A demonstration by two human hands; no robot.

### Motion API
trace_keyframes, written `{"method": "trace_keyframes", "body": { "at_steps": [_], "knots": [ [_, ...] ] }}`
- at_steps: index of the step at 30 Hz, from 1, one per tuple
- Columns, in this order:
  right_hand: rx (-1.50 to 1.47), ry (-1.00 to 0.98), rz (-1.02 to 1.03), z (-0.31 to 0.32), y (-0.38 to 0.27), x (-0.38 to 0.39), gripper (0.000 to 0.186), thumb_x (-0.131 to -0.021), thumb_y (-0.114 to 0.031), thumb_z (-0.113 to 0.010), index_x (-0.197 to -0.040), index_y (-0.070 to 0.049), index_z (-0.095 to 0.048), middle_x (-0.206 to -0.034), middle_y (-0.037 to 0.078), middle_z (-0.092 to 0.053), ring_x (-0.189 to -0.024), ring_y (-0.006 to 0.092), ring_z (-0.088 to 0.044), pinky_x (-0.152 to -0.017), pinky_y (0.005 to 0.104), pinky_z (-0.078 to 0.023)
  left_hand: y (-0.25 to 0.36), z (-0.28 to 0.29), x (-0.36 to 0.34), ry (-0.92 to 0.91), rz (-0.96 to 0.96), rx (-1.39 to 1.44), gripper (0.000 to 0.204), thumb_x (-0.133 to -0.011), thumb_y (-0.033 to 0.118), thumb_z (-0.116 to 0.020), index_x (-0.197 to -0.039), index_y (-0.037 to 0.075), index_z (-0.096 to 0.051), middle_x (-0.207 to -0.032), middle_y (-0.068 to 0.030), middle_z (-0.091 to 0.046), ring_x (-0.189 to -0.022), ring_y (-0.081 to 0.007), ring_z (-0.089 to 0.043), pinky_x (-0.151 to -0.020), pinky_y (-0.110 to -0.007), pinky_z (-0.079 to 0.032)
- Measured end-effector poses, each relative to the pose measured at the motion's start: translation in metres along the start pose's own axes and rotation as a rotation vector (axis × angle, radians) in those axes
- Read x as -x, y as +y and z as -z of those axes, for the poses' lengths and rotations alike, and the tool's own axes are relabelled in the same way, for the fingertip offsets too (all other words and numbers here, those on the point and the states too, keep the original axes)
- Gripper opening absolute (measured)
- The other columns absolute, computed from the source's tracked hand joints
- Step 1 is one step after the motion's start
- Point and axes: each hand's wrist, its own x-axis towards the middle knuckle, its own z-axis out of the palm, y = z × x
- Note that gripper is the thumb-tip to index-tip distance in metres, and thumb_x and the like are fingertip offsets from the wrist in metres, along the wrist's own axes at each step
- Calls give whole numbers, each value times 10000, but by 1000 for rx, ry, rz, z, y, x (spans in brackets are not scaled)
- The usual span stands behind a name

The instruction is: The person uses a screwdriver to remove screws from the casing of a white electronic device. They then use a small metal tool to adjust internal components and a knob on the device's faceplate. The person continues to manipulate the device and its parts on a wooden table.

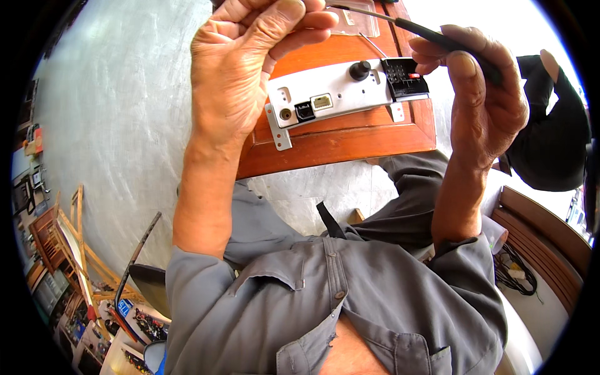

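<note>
A person in a grey button-front shirt (400,284) sits at a reddish-brown wooden table (337,147), both hands raised around a silver, box-shaped metal unit (334,89), which lies on the tabletop as a long bar. Above the unit's right end, the right hand (490,94) grips a screwdriver with a dark handle and a thin metal shaft (431,36), its shaft slanting left over the unit's far side, toward the other hand. Over the unit's left end, the left hand (247,59) bends its fingers close to its thumb near the shaft's end; whether it pinches anything cannot be told, as the picture's upper edge cuts it off. A black cylindrical knob (360,70) stands on the unit, right of its middle, and a black rectangular panel (403,83) covers its right end. Toward the unit's left end sit a white rectangular socket (322,102) and a black squarish socket (304,112), with a perforated silver bracket (280,132) jutting toward the person. Beyond the unit lies a clear plastic tray (367,26), partly out of frame. Well to the unit's left spreads a grey floor (119,112).
</note>
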Motion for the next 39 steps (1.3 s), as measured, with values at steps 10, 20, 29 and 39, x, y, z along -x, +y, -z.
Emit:
{"method": "trace_keyframes", "body": {
  "at_steps": [10, 20, 29, 39],
  "knots": [
    [-36, 7, -67, -10, -19, -1, 253, -1012, -97, -662, -1207, 65, -670, -1015, 217, -756, -907, 266, -775, -789, 370, -641, 6, 2, 0, -118, -70, -77, 168, -999, 94, -663, -1112, -27, -690, -972, -141, -747, -844, -254, -763, -778, -369, -672],
    [-32, -36, -57, -16, -18, -3, 287, -1005, -120, -677, -1224, 63, -657, -1001, 201, -765, -926, 265, -777, -766, 336, -642, 2, 2, 0, -136, -85, -130, 211, -995, 164, -686, -1081, -28, -668, -948, -163, -750, -831, -275, -758, -790, -417, -664],
    [3, -50, -5, -15, -14, -4, 284, -999, -132, -680, -1219, 48, -666, -1012, 194, -768, -935, 262, -780, -765, 326, -654, 3, 1, 1, -134, -58, -145, 260, -994, 216, -695, -1099, -21, -682, -936, -143, -757, -832, -259, -760, -788, -402, -661],
    [3, -44, -30, -18, -14, -6, 278, -994, -140, -689, -1217, 26, -681, -1020, 175, -770, -925, 232, -781, -758, 311, -653, 5, -1, 3, -135, -37, -136, 239, -1008, 207, -679, -1107, -11, -688, -947, -138, -758, -824, -252, -757, -780, -378, -653]
  ]
}}
